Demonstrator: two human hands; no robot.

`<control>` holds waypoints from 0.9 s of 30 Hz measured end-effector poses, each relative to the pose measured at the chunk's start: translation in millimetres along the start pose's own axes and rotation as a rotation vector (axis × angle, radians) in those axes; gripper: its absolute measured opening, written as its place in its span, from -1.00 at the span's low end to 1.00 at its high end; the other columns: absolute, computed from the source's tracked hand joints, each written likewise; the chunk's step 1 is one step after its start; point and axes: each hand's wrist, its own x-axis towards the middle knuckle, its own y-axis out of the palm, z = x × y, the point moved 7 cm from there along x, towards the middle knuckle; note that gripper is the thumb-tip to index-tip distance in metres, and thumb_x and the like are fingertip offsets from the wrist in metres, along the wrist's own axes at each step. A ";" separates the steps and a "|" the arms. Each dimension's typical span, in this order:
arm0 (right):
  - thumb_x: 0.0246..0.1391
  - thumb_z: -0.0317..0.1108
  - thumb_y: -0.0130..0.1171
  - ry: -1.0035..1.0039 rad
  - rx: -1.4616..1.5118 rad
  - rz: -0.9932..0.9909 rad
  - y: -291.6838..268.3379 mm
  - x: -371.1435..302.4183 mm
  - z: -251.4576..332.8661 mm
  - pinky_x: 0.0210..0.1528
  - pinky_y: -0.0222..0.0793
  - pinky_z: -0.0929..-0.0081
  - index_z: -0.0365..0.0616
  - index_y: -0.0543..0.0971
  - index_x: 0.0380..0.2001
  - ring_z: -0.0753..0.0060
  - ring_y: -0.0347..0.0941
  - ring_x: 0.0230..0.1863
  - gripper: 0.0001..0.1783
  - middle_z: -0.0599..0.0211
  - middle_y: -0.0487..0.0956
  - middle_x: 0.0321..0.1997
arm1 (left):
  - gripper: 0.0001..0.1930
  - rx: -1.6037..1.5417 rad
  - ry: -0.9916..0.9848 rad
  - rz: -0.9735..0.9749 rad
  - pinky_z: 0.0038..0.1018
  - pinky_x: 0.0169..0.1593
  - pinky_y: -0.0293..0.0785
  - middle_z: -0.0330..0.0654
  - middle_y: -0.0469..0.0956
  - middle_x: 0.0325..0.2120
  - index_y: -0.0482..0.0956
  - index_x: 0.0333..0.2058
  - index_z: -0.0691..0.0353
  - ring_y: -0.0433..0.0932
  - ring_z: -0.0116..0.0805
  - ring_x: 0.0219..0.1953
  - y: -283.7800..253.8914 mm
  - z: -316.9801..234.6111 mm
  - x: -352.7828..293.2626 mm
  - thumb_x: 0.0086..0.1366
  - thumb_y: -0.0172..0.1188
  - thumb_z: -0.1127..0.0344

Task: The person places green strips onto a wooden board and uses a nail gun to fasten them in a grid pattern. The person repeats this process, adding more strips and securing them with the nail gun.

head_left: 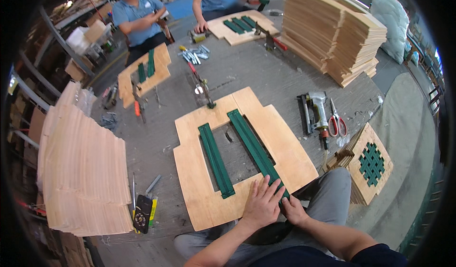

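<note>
The panel (290, 148) lies on the counter (149, 131) at its near side, two straps (216, 160) spanning its opening lengthwise. A stack of boards (85, 167) stands left, a phone (142, 214) between the two. Right lies a nail gun (317, 109) (scissors (336, 124) just beside it). Behind the panel sits a clamp (203, 87), then metal strips (194, 55).
</note>
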 end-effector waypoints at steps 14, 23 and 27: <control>0.51 -0.22 -0.10 -0.006 -0.262 0.020 -4.7 6.7 1.8 -0.29 0.39 0.35 -0.27 0.48 -0.12 0.45 0.38 -0.38 -0.69 0.33 0.51 -0.40 | -0.51 0.000 -0.014 -0.008 0.23 0.44 -0.04 -0.11 0.40 0.33 0.58 0.18 0.15 0.18 0.08 0.46 0.7 5.3 4.2 0.26 0.17 0.22; 0.50 -0.13 -0.07 -0.130 -0.255 0.016 1.5 2.7 20.7 -0.35 0.36 0.28 -0.28 0.51 -0.26 0.37 0.36 -0.47 -0.60 0.28 0.48 -0.52 | -0.41 0.129 -0.002 0.098 0.24 0.47 -0.10 -0.04 0.23 0.42 0.43 0.29 0.12 0.11 0.09 0.49 1.1 -9.6 4.5 0.26 0.20 0.29; 0.49 -0.10 -0.06 -0.026 -0.147 0.055 7.5 -5.9 28.5 -0.44 0.28 0.41 -0.21 0.52 -0.36 0.51 0.32 -0.52 -0.57 0.43 0.44 -0.56 | -0.35 0.181 -0.007 0.127 0.20 0.49 -0.11 -0.01 0.17 0.45 0.33 0.35 0.15 0.08 0.09 0.51 6.7 -10.0 1.8 0.26 0.20 0.32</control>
